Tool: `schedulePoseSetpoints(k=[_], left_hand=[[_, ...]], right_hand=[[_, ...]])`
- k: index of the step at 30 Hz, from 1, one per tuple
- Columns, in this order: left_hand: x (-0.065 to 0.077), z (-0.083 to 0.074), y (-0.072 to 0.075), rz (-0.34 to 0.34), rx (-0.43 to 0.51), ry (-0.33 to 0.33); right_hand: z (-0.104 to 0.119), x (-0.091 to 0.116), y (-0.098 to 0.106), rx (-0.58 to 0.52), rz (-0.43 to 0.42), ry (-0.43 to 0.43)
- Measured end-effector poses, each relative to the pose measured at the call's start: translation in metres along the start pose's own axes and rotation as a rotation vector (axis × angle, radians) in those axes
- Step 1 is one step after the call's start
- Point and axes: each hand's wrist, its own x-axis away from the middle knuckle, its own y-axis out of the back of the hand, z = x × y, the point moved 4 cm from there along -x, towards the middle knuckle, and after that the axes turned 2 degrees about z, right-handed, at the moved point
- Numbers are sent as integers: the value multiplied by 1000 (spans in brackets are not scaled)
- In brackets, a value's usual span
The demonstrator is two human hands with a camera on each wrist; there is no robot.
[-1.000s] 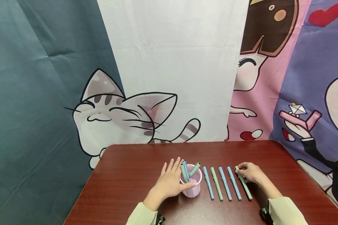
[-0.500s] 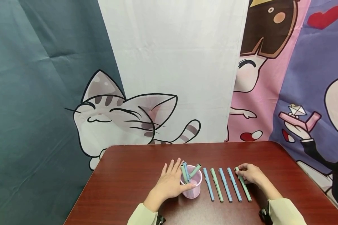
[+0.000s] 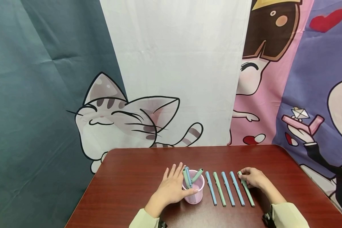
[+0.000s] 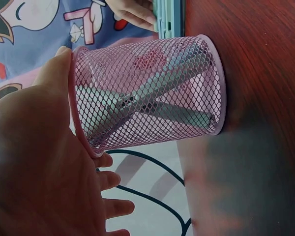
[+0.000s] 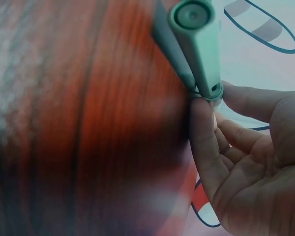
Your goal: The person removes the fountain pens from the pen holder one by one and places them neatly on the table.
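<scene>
A reddish-brown table (image 3: 122,193) is carrying everything, its dark grain running through the surface and its two far corners curving into rounded ends. A pale sheen is showing on the wood toward the near side. A pink mesh cup (image 3: 197,198) is standing upright on it, and to the right of the cup five pens are forming a row, lying side by side without touching: blue (image 3: 211,189), green (image 3: 219,190), blue (image 3: 228,190), another blue (image 3: 237,189) and, outermost, green (image 3: 248,193) (whether that last one is resting along its whole length is staying unclear). All five are pointing their near ends slightly rightward.
</scene>
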Motion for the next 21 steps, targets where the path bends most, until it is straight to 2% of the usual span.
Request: schedulePoseSetpoints(k=[16,21], left_hand=[[-1,0,0,-15,5,-12],[-1,-1,0,-3,16,-9]], right_hand=[[1,-1,0,-1,0,7],[8,5,7,18,-47,36]])
